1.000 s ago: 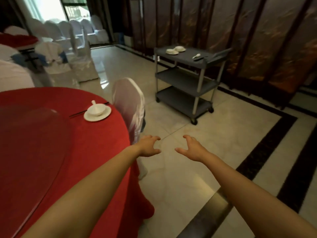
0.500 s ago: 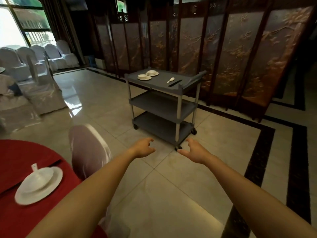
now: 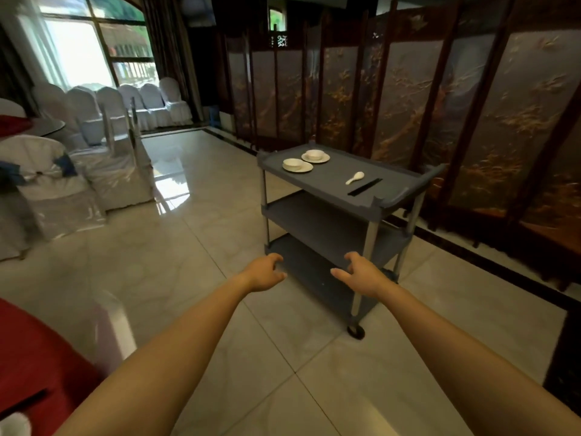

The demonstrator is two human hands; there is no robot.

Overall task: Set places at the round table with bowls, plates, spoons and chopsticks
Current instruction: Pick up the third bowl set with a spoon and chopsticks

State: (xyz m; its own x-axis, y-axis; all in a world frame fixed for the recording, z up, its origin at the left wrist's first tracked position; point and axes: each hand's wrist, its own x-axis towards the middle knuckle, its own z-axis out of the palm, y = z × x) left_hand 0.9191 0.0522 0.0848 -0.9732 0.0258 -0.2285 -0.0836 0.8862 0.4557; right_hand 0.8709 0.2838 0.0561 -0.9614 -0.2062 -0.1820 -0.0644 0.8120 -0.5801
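Note:
A grey three-shelf cart (image 3: 393,196) stands ahead on the tiled floor. Its top shelf carries two white bowls on plates, the nearer bowl (image 3: 293,163) and the farther bowl (image 3: 314,154), a white spoon (image 3: 355,178) and black chopsticks (image 3: 364,186). My left hand (image 3: 265,272) and my right hand (image 3: 361,272) reach forward side by side, both empty with fingers spread, short of the cart. The red round table (image 3: 34,357) shows at the bottom left, with a sliver of a white plate (image 3: 14,424) and a dark chopstick (image 3: 23,402) at its edge.
A white-covered chair (image 3: 110,328) stands by the table at lower left. More covered chairs (image 3: 110,158) fill the left side and line the window. A carved folding screen (image 3: 440,105) runs behind the cart. Open tiled floor lies between me and the cart.
The view has swung away from the red table toward the cart, which now looks nearer and larger. Both hands stay empty and outstretched.

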